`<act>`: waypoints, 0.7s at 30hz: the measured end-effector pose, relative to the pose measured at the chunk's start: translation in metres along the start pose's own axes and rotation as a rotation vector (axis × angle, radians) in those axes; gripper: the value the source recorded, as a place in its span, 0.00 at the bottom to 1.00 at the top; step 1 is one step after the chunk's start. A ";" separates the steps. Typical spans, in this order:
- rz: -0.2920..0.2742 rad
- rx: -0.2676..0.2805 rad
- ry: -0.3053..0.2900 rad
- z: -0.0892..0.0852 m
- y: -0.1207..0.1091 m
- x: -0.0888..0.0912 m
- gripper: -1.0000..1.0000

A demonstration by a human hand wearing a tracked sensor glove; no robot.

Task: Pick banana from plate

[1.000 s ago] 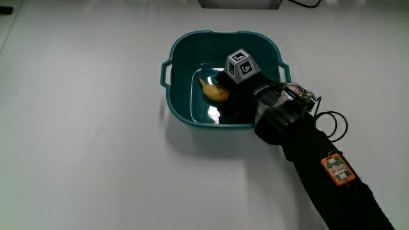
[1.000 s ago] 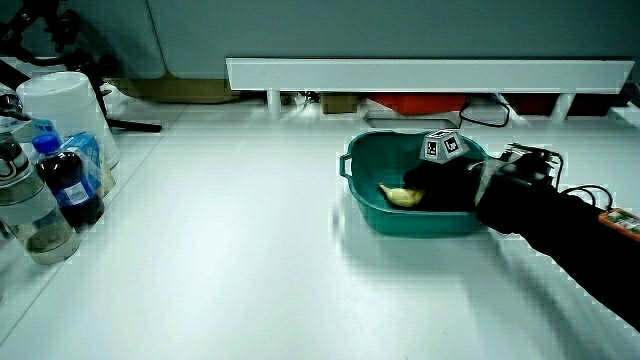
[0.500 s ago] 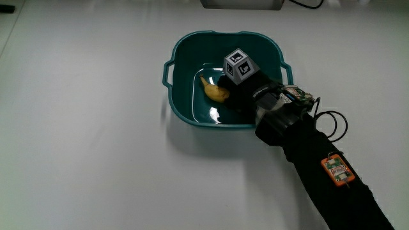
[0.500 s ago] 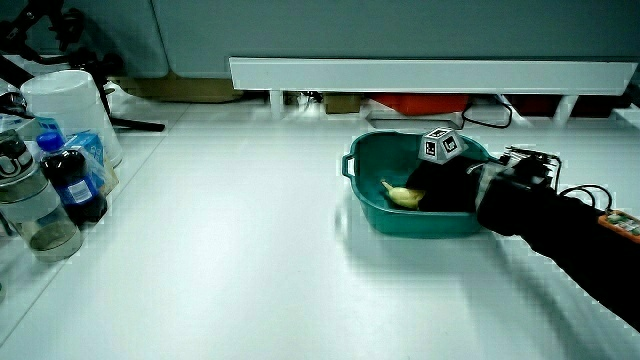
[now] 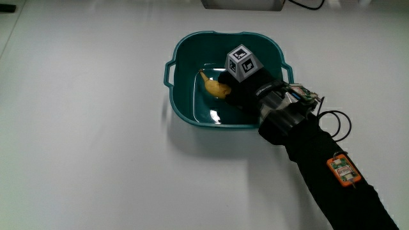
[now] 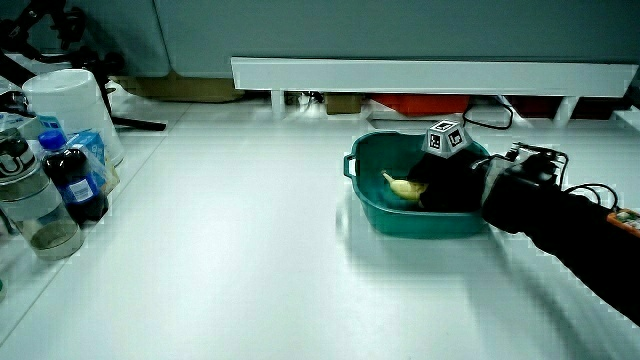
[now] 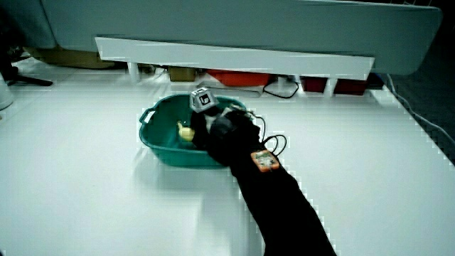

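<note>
Gloved, the hand reaches inside the teal basin on the white table, its fingers closed around one end of the banana. The banana's free end points away from the hand, above the basin floor. In both side views the banana shows just beside the hand, below the rim. Bottles stand at the table's edge.

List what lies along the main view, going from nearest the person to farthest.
Orange tag on the forearm → nearer rim of the teal basin → banana inside it.
</note>
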 end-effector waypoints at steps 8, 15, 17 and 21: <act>0.025 0.057 -0.010 0.026 -0.022 0.003 1.00; 0.070 0.091 -0.019 0.045 -0.042 0.001 1.00; 0.083 0.112 -0.026 0.052 -0.049 -0.002 1.00; 0.103 0.129 -0.035 0.058 -0.055 -0.008 1.00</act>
